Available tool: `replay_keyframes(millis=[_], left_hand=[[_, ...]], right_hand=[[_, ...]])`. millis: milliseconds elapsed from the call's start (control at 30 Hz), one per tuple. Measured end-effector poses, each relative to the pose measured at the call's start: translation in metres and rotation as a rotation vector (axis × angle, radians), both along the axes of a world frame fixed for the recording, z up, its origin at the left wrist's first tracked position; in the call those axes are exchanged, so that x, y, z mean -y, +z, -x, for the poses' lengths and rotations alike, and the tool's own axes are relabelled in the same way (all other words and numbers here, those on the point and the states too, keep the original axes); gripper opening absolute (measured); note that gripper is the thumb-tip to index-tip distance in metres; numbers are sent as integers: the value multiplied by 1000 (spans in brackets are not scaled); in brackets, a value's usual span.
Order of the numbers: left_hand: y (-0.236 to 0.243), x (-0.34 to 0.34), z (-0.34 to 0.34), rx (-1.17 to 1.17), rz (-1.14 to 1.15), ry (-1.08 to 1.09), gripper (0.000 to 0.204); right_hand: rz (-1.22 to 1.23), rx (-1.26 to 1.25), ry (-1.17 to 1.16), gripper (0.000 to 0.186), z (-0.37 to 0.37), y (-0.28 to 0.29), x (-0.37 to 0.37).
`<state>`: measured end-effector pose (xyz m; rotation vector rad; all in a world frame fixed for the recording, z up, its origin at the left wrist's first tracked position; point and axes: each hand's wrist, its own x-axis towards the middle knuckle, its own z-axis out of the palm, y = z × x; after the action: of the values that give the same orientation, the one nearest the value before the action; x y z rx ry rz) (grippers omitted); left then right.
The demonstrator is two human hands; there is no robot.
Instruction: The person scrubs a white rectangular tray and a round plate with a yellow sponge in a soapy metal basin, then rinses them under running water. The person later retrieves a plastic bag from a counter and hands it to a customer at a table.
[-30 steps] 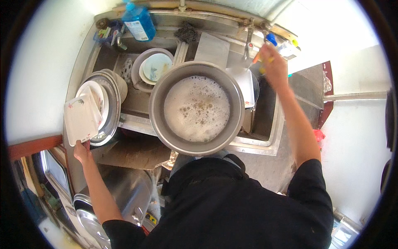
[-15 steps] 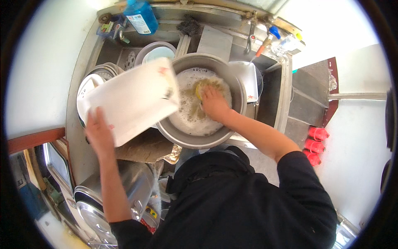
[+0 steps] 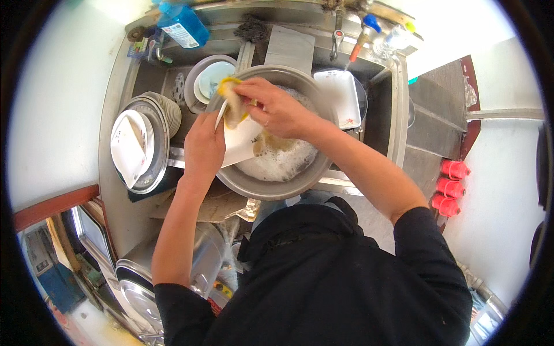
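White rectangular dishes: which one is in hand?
The middle dish, over the grey basin, gripped by the left hand. The left dish lies on stacked plates; the right dish sits in the right sink; no hand touches either.

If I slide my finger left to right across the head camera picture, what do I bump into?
Round silver tray → left hand → right hand → white rectangular dish in the right-hand sink → three red objects.
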<state>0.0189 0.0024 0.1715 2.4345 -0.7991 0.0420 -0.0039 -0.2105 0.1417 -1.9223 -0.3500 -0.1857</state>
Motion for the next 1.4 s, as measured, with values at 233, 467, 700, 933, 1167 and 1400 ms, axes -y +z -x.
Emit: replay_keyframes(millis=[233,467,700,933,1167,1400], left_hand=[[-5,10,-1,0,-174,-38,17],[39,-1,13,-54,30,137,15],[67,-32,8,47,162,253,22],[74,-48,9,-15,218,439,27],[70,-25,3,87,132,146,17],[69,-22,-5,31,85,54,18]], right_hand=[[114,-110,143,25,-13,-2,-2],[62,-84,211,23,-11,10,8],[47,-234,163,24,-17,-4,38],[42,-333,104,28,-21,-5,37],[290,-23,223,22,-40,47,0],[204,55,274,23,-47,74,-26]])
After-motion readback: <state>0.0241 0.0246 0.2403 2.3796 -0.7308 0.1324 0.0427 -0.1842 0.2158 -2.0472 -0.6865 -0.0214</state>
